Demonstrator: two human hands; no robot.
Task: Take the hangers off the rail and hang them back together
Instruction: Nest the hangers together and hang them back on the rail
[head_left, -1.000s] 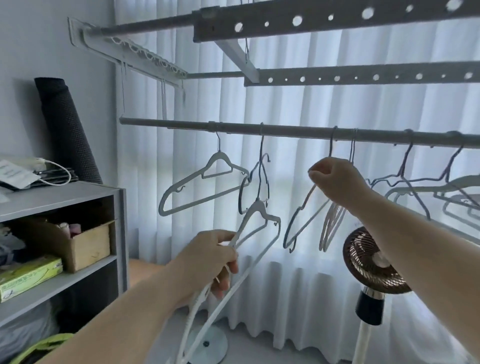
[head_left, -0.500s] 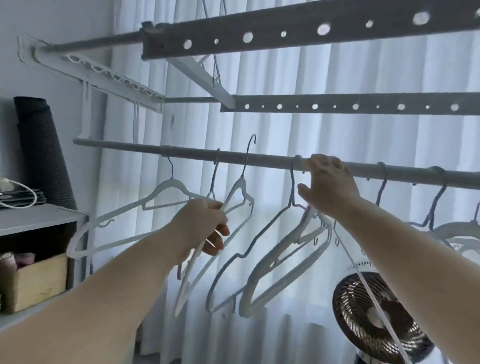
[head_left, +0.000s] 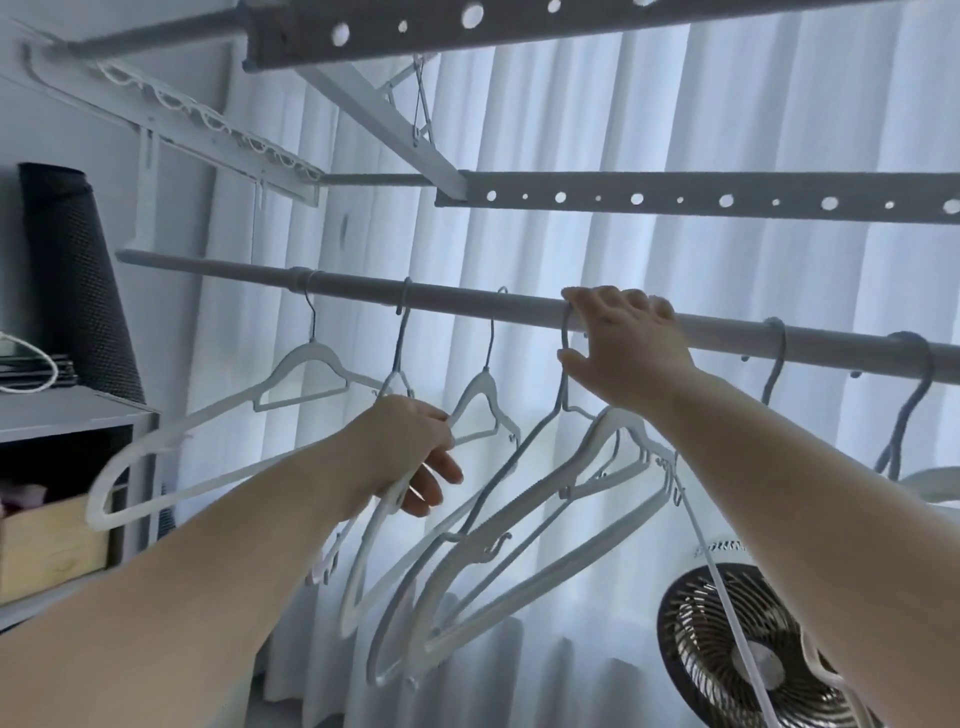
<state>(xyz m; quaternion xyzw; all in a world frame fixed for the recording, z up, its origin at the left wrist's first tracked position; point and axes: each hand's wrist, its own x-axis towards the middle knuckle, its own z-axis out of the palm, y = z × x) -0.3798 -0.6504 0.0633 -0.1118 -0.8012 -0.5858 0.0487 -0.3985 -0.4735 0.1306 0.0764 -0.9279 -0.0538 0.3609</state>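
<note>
A grey rail (head_left: 441, 300) runs across the view with several white hangers on it. My left hand (head_left: 410, 447) grips the shoulder of a white hanger (head_left: 480, 395) whose hook sits over the rail. My right hand (head_left: 623, 348) is up at the rail, fingers over it, pinching the hook of a bunch of white hangers (head_left: 561, 519) that hang tilted below. Another white hanger (head_left: 218, 441) hangs at the left. Two blue-grey hooks (head_left: 776, 358) hang on the rail to the right.
Perforated drying bars (head_left: 675, 200) cross above the rail. White curtains fill the background. A grey shelf (head_left: 62, 410) with a cardboard box stands at the left, a dark rolled mat (head_left: 72, 280) behind it. A standing fan (head_left: 753, 654) is at the lower right.
My left hand lifted its white hanger from low down up to the rail, where the hook now sits. My right hand rose from below the rail to grip at it. The view tilted upward.
</note>
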